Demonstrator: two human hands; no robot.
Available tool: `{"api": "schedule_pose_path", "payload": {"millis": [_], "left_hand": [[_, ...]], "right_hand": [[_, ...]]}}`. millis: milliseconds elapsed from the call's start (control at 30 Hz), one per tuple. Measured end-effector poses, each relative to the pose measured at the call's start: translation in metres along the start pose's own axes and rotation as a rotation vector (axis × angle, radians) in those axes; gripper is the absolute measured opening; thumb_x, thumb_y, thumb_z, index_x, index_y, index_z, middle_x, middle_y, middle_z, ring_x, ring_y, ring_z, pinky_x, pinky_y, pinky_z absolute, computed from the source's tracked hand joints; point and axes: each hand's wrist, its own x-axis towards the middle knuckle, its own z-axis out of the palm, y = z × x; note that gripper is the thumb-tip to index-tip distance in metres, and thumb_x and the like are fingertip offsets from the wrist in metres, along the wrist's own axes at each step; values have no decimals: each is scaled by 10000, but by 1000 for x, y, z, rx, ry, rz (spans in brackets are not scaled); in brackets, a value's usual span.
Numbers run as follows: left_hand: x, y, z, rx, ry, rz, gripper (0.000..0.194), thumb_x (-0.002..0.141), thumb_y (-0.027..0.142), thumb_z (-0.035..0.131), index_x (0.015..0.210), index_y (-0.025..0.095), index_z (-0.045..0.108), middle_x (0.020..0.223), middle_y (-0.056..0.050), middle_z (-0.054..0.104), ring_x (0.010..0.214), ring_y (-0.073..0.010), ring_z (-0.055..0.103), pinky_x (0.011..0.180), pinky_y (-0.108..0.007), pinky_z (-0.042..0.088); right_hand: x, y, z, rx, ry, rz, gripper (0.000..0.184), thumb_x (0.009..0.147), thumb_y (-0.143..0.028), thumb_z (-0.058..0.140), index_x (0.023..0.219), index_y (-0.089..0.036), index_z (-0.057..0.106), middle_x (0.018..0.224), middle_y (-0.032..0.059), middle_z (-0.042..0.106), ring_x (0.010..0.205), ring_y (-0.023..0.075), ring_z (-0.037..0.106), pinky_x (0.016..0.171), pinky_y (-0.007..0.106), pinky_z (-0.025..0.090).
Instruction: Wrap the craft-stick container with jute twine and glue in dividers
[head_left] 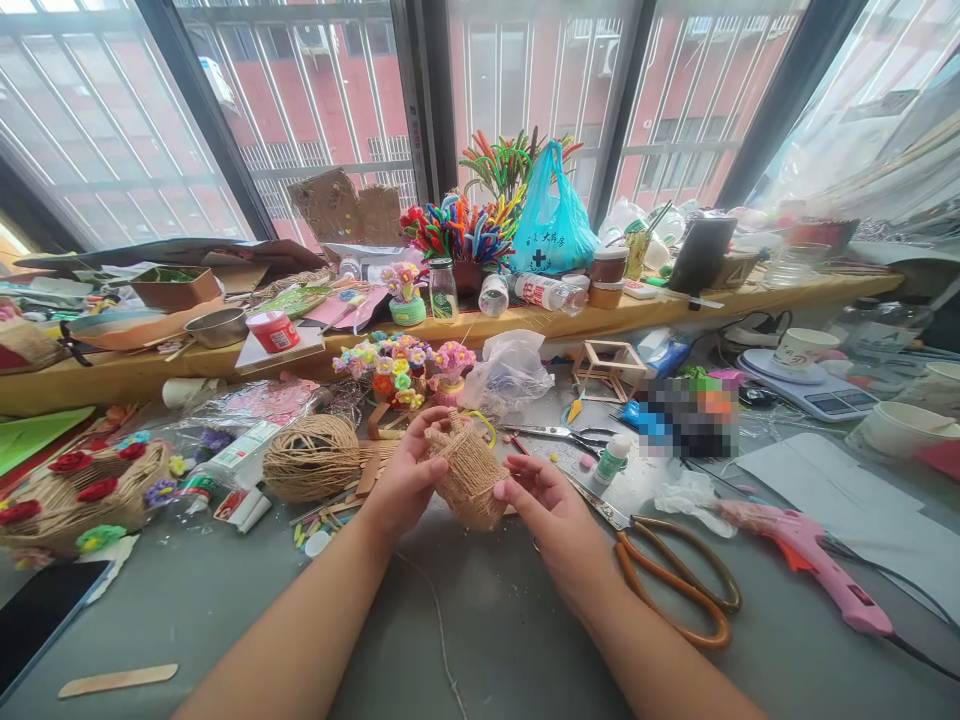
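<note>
With the small twine-wrapped piece as the hub of the clock, it is held tilted above the grey surface, its looped end toward eleven. The left hand has its grip clamped on the piece, the thumb lying across the twine. The right hand brings its thumb tip to the edge at about three; I cannot tell whether that grip pinches it.

Near twelve stands a pink pot filled with pink flowers. Farther out on the ledge, also at twelve, a dark container is crammed with upright fuzzy stems in many colours. A glass jar with a green label stands just left of it; its contents are unclear. At one, a knotted blue bag hides what it carries. At ten, well apart, a brown box holds something green, with a metal bowl and a red tub nearer in.

At nine, a woven basket bears red roses and other coloured flowers. A white bottle stands upright at three. Between two and three, a cup sits on a scale.
</note>
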Motion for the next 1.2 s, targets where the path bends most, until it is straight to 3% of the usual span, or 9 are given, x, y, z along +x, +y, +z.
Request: {"api": "schedule_pose_path", "payload": {"millis": [133,300,367,467,700,833,1000,1067,1200], "left_hand": [[0,0,0,4,1,5,662,643,394,944,1234,295,662,1215,-53,659,1118,-260,617,935,-347,504],[0,-3,-1,28,0,13,650,656,391,937,1240,296,667,1221,-49,649,1099,-249,616,919,-336,509],[1,-3,-2,33,-5,10,640,663,388,933,1240,305,671,1219,-41,646,1086,-239,618,909,-328,511],[1,-4,-2,43,6,7,630,654,365,939,1227,314,682,1197,-24,646,1057,-216,621,888,-303,509],[2,-6,-3,56,40,13,646,641,384,945,1226,314,680,1172,-23,646,1035,-214,623,887,-306,505],[2,-6,-3,76,23,16,660,625,382,953,1221,310,681,1217,-44,648,1080,-239,618,917,-332,500],[1,-4,-2,75,7,-6,681,619,388,952,1230,299,663,1235,-60,650,1113,-262,613,939,-355,490],[1,-4,-2,72,11,-8,690,611,390,955,1228,292,661,1225,-59,655,1099,-257,620,941,-352,487],[2,-6,-1,62,79,-10,653,638,350,943,1222,281,661,1197,-54,681,1091,-247,637,925,-333,496]], "right_hand": [[-7,0,1,-71,-43,-38,499,826,-491,809,1221,-225,662,1241,120,711,1111,275,701,920,426,589],[-12,-10,-5,-518,-9,-493,92,935,-331,692,938,-241,712,1098,74,689,1040,243,669,901,392,550],[-12,-14,-6,-583,-22,-562,125,964,-293,640,872,-236,701,964,53,683,914,212,662,821,357,544],[-12,-14,-6,-601,-31,-533,130,981,-264,610,894,-236,703,873,27,692,802,189,645,748,333,526],[-11,-10,-7,-541,-76,-533,128,956,-258,663,1022,-248,772,951,46,737,875,200,683,819,347,548],[-5,0,-7,-345,-45,-374,119,895,-352,756,920,-247,806,929,49,683,826,197,659,733,334,546],[1,10,-6,-59,-43,-166,254,761,-426,880,869,-229,761,794,12,678,713,173,626,664,311,531],[-1,8,-7,-122,-44,-172,240,778,-429,868,844,-226,756,795,20,696,727,185,644,681,324,541],[-6,-3,-12,-439,-45,-366,154,909,-400,739,931,-264,809,1004,67,730,928,240,695,826,389,580]]}}
